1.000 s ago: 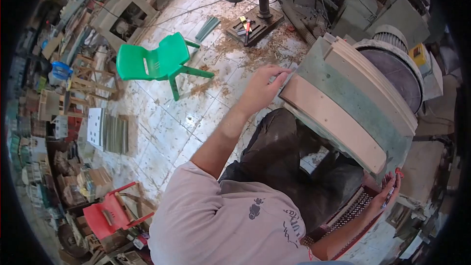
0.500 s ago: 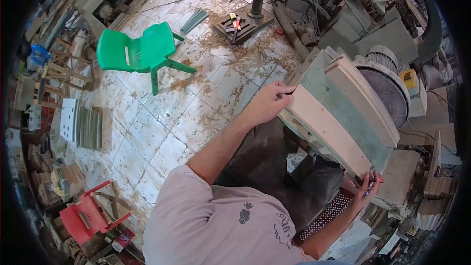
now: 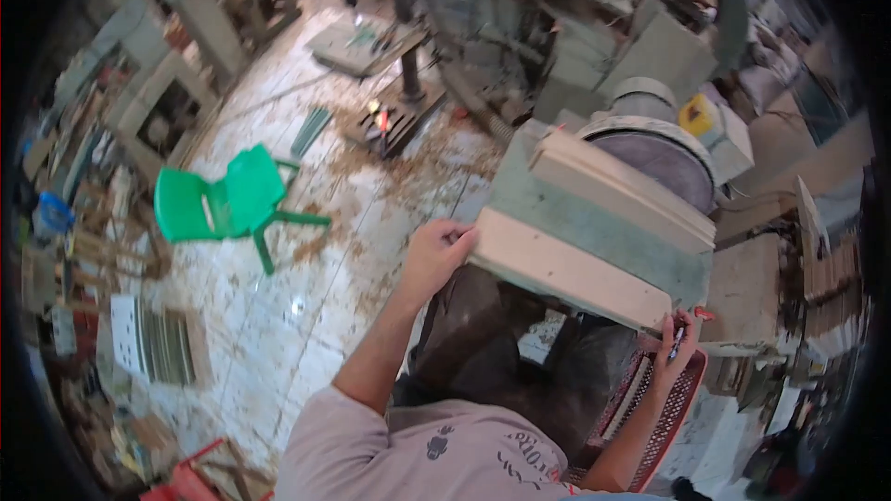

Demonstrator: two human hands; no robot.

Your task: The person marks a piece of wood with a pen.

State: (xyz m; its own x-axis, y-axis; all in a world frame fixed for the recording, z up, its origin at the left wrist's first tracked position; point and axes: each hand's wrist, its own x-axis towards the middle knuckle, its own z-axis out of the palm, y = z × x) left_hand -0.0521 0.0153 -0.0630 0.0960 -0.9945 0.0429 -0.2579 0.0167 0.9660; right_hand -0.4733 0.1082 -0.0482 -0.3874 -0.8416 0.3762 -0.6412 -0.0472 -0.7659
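Note:
A pale wooden board [image 3: 568, 264] lies along the near edge of the green-grey machine table [image 3: 594, 208]. My left hand [image 3: 440, 256] pinches its left end between thumb and fingers. At the right end, my right hand [image 3: 676, 349] has its fingers closed around the board's corner. A slim pen-like item [image 3: 677, 341] also shows among the fingers of that hand. Behind the board, a stack of similar wooden strips [image 3: 624, 189] rests on the same table, against a round dark sanding disc [image 3: 654, 165].
A red perforated basket [image 3: 670, 416] stands beside my right forearm. On the dusty tiled floor are a green plastic chair [image 3: 225, 197], a bundle of boards [image 3: 167, 341] and a red chair [image 3: 190, 484]. A metal stand [image 3: 394, 121] holds tools farther off.
The camera view has swung, so the chair, floor and machine table appear lower and farther left. Both hands keep their places at the board's ends. More of the red basket shows.

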